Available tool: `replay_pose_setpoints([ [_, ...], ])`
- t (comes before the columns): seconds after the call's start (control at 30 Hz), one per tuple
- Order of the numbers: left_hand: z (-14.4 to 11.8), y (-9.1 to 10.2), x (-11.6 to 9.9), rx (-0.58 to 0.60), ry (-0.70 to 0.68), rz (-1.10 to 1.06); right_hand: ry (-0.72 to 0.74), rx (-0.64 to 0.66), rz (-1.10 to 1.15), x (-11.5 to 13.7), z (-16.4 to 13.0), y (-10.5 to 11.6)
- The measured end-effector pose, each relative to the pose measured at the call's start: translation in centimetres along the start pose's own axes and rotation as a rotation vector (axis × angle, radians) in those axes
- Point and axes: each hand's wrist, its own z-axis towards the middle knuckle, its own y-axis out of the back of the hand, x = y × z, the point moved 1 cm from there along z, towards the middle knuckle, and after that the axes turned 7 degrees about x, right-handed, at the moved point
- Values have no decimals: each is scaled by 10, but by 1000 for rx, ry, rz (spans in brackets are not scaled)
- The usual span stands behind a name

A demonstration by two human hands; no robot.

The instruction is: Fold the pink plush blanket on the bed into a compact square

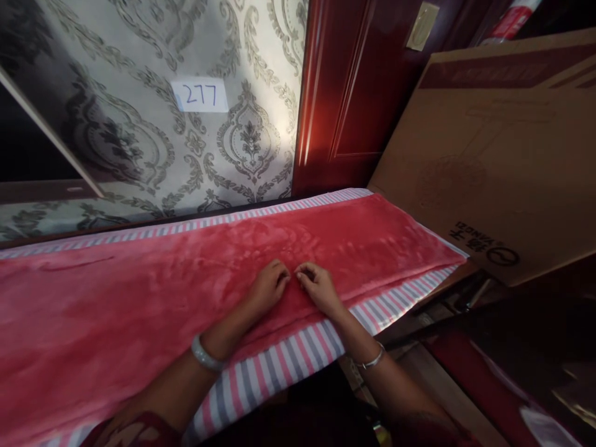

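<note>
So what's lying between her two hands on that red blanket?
Nothing but blanket: in the head view, only a narrow strip of red blanket shows between the left hand and right hand.

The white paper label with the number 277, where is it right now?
In the head view, the white paper label is stuck on the patterned damask wallpaper, upper left of centre, above the red plush blanket and left of the dark red wooden door.

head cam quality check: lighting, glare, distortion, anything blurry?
Head view: sunlight hits the patterned wall and glares off the red door; lower right corner is deep shadow. Wide-angle bowing curves the red cloth. Left hand and right hand read soft, with fingers hard to separate.
</note>
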Motion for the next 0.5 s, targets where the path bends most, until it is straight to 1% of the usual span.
replay_pose_setpoints([
  [0.1,0,-1,1,-20,23,-18,47,33,-72,1,-2,-2],
  [0.2,0,-1,0,-27,20,-26,54,54,-138,3,-2,-5],
  [0.3,0,0,-1,-49,-4,-38,52,25,-172,3,-1,-6],
  [0.4,-1,2,-1,-87,1,-9,48,-13,-130,1,-1,-5],
  [0.43,-2,2,-2,-79,5,15,42,-19,-112,0,-1,-5],
  [0.5,-6,2,-4,-7,2,74,30,-29,-92,0,-1,-3],
])
